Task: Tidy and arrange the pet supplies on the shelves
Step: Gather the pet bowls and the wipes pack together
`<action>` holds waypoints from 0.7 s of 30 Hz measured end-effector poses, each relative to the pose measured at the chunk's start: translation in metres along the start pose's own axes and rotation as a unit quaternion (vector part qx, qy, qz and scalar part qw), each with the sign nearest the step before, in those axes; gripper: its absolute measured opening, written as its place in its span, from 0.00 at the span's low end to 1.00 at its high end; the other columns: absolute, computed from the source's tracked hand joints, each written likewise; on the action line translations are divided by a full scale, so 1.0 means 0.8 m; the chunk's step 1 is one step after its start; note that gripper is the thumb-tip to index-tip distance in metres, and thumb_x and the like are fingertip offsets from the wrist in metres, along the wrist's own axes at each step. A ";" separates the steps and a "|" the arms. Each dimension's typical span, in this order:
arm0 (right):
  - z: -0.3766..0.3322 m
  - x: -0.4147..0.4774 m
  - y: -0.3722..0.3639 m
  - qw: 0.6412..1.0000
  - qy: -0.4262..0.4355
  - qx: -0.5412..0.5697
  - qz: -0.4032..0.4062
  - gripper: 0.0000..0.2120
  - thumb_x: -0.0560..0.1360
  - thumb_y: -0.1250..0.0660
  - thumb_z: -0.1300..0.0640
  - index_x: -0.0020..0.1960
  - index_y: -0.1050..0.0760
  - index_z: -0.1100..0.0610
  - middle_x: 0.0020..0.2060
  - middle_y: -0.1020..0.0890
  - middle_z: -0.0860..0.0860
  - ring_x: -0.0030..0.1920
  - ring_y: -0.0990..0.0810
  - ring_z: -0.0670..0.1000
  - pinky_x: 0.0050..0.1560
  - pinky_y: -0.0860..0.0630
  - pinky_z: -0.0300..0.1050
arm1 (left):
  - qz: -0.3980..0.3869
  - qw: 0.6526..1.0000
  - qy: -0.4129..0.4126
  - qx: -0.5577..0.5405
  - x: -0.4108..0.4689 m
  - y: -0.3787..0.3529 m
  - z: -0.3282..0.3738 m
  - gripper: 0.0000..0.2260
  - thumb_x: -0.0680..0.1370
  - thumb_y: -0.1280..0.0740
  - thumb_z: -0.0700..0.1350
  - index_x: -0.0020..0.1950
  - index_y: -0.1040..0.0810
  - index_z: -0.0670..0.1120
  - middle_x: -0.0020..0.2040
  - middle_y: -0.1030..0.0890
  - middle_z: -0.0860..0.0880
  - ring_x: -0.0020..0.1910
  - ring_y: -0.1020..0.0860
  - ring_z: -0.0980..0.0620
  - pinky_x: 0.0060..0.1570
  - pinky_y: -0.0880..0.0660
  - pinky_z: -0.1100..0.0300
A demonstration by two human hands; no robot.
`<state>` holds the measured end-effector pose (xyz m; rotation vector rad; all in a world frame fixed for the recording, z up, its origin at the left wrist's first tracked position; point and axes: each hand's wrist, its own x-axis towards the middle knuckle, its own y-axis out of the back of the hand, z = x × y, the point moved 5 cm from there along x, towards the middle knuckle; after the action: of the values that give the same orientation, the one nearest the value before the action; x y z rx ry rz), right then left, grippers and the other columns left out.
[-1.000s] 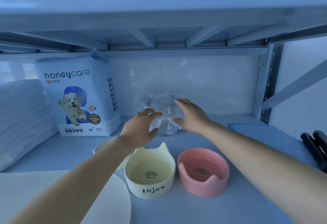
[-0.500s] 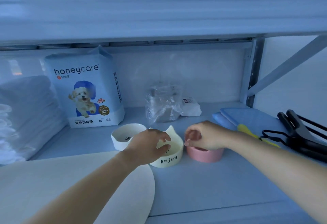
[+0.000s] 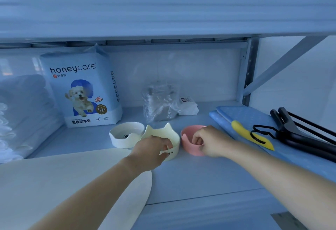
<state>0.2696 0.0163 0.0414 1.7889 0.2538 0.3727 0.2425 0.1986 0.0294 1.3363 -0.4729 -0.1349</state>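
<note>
Nearest on my feed lay a pale rounded mat (image 3: pixel 45 179), its curved edge resting over the front left of the blue shelf (image 3: pixel 200 179). Both forearms reached in above it.

The hands were apart, each clamped on its own bowl. The left hand (image 3: pixel 151 149) gripped the cream cat-eared bowl (image 3: pixel 163 133) by its near rim, fingers curled inside and the thumb outside, over the black lettering. The right hand (image 3: pixel 209 142) held the pink bowl (image 3: pixel 187 145) the same way, with its fingers hooked over the rim on that bowl's right side. The two bowls stood side by side at mid-shelf with a narrow gap between them, and I could not tell whether either was lifted clear of the surface. A white bowl (image 3: pixel 123 141) sat just to the left of the cream one, touching it or very nearly so.

To the right, a blue mat (image 3: pixel 241 115) carried a yellow-handled tool (image 3: pixel 243 131) and some black long-handled tools (image 3: pixel 298 139).

Farther back, a crumpled clear plastic bag (image 3: pixel 160 100) stood near the rear wall with a small white packet (image 3: pixel 189 106) against its right side. A honeycare pad pack (image 3: pixel 81 88) stood upright at the back left, beside a stack of folded white pads (image 3: pixel 23 113) at the left edge.
</note>
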 end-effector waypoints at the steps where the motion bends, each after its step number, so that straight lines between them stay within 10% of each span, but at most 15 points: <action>1: -0.002 0.002 0.000 1.000 -0.002 -0.004 0.005 0.13 0.71 0.39 0.65 0.50 0.22 0.54 0.50 0.20 0.48 0.52 0.23 0.50 0.51 0.24 0.44 | -0.001 1.000 0.001 0.000 0.001 0.000 0.000 0.09 0.76 0.37 0.49 0.56 0.25 0.57 0.45 0.25 0.61 0.48 0.24 0.55 0.45 0.27 0.61; 15: 0.000 0.043 0.000 0.995 -0.017 -0.031 0.092 0.21 0.77 0.46 0.46 0.29 0.31 0.55 0.30 0.27 0.51 0.37 0.27 0.55 0.38 0.29 0.44 | -0.029 0.997 -0.001 -0.072 0.026 -0.001 -0.007 0.07 0.74 0.31 0.47 0.50 0.22 0.57 0.41 0.24 0.63 0.42 0.25 0.61 0.50 0.25 0.62; 21: 0.031 0.050 0.006 0.997 -0.035 -0.045 0.047 0.07 0.71 0.39 0.63 0.45 0.24 0.61 0.44 0.20 0.55 0.43 0.24 0.54 0.36 0.31 0.44 | -0.037 0.999 0.018 -0.003 0.045 0.005 -0.029 0.12 0.75 0.34 0.41 0.50 0.23 0.59 0.46 0.22 0.62 0.49 0.23 0.60 0.48 0.27 0.65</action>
<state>0.3157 0.0078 0.0452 1.7245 0.1018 0.3815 0.2839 0.2077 0.0391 1.3477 -0.3929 -0.1730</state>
